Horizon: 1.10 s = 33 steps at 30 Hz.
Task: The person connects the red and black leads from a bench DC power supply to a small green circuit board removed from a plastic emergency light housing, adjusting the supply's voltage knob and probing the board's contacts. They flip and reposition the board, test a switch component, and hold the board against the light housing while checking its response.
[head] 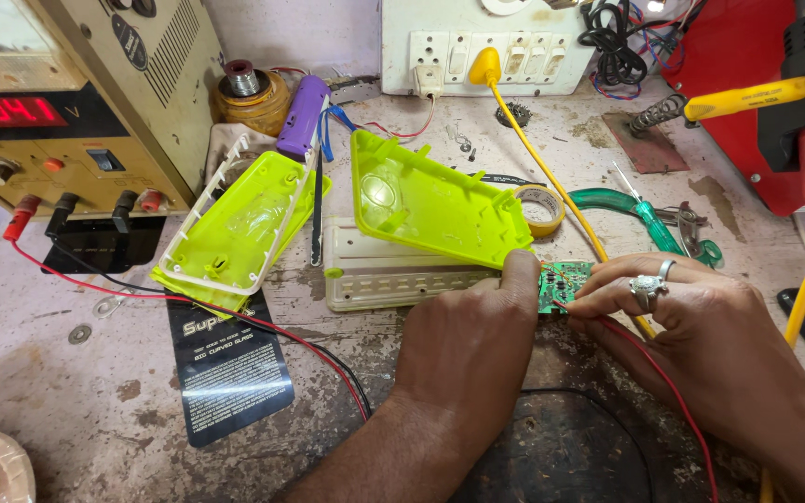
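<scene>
Two bare hands, the left hand point(472, 349) and the right hand point(691, 326), close their fingers point(520, 279) on a small green circuit board point(566, 282) just above the grey worktop point(95, 391), pinching its two ends so it stays steady beside the open lime-green plastic case half point(430, 200).

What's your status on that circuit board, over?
Left hand and right hand both pinching green circuit board. Red wire under right hand. Lime-green shell crowds behind.
</scene>
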### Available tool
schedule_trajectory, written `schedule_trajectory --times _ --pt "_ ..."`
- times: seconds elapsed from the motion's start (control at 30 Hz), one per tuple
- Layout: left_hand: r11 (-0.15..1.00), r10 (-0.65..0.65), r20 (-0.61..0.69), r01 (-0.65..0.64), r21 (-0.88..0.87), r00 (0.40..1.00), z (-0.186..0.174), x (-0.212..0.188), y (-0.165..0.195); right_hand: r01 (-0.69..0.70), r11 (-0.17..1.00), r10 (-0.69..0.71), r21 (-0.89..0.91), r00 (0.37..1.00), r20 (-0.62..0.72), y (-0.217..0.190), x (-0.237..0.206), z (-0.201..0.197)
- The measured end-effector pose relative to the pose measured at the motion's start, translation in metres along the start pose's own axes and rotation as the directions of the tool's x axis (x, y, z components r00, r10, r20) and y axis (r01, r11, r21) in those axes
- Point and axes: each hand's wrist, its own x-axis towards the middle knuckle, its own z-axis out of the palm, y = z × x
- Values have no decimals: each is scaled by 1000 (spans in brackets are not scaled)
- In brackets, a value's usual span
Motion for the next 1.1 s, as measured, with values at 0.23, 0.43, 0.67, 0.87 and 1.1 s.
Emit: schedule_trajectory --times 0.23,0.43,0.67,0.87,1.1 --pt "1000 -1 16 1 2 1000 0 0 1 47 999 -47 -22 999 -8 -1 0 -1" --pt "1000 -5 8 5 6 1000 1 0 1 99 993 -100 -66 995 -6 -3 1 -2" --pt "1000 -8 -5 8 -4 1000 1 0 1 107 993 -109 -52 994 -19 -5 1 -2" --pt "1000 -17 5 17 -5 1000 1 0 1 113 992 -114 -57 993 -19 -3 2 -1" --pt "999 -11 -37 10 -43 999 -2 -2 0 -393 919 393 -37 919 6 -9 3 -1"
